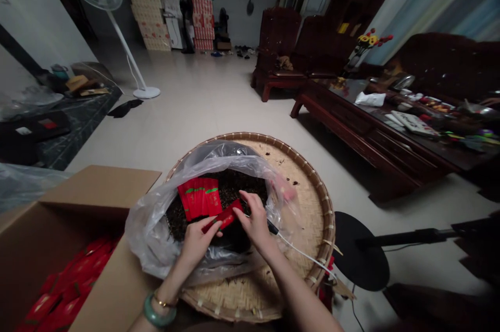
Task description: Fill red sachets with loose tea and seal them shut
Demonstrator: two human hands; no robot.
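A small red packet (pixel 227 215) is stretched between my two hands above an open clear plastic bag (pixel 144 228). My left hand (pixel 199 241) pinches its near end between thumb and fingers. At the far end, the thumb and fingers of my right hand (pixel 254 218) close round the packet's edge. Dark, loose dried leaves (pixel 236 183), like tea, fill the bag. On them, left of my hands, lies an overlapping row of flat red packets (pixel 198 198) with green marks. Beside my right wrist is a black-ended device (pixel 272 226) on a white cable, partly hidden.
The bag sits on a round woven bamboo tray (pixel 308 201) with scattered leaf bits. At left stands an open cardboard box (pixel 105 186) holding many red packets (pixel 74 282). A black round stand base (pixel 361 251) is at right. Beyond are a wooden table (pixel 344 128) and a white fan (pixel 146 92).
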